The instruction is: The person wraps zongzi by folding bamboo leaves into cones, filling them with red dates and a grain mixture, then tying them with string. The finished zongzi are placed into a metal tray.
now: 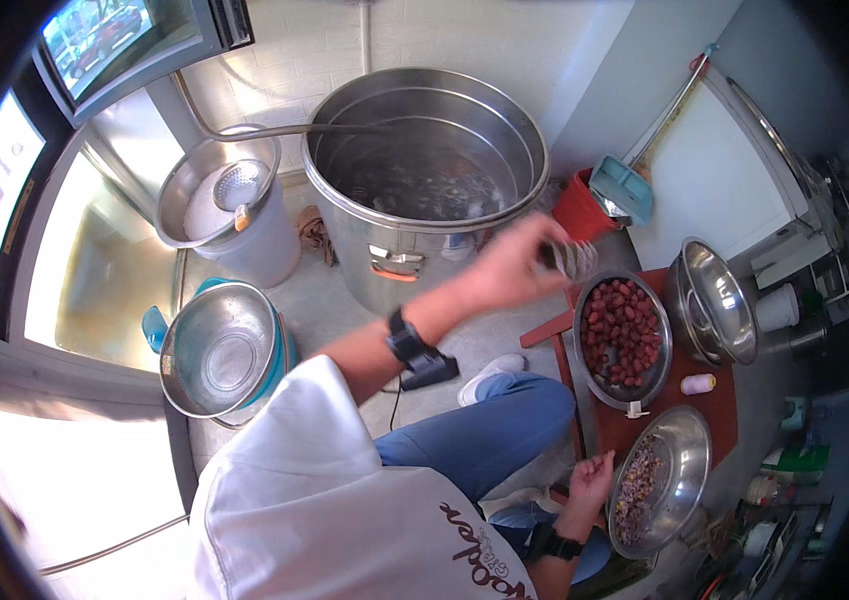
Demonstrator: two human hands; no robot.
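My left hand (518, 262), blurred, reaches between the large steel pot (387, 262) and the bowl of red dates (623, 334). A small dark and pale ridged object (574, 259) is in its fingers; blur hides what it is. My right hand (593, 480) is beside the steel bowl of mixed grains (638, 487), its fingers curled together; whether they pinch anything is unclear. Between the bowls and slightly to the right, a spool of pale thread (698, 384) lies on the red low table (709, 427). Liquid with a disturbed surface is in the pot.
Nested steel bowls (724, 300) stand at the table's far right. A steel basin with a skimmer (240, 186) rests on a plastic bucket (263, 255) at left. Nearer is a steel strainer bowl (225, 360). A red bucket (582, 206) and dustpan (619, 187) stand beside the pot.
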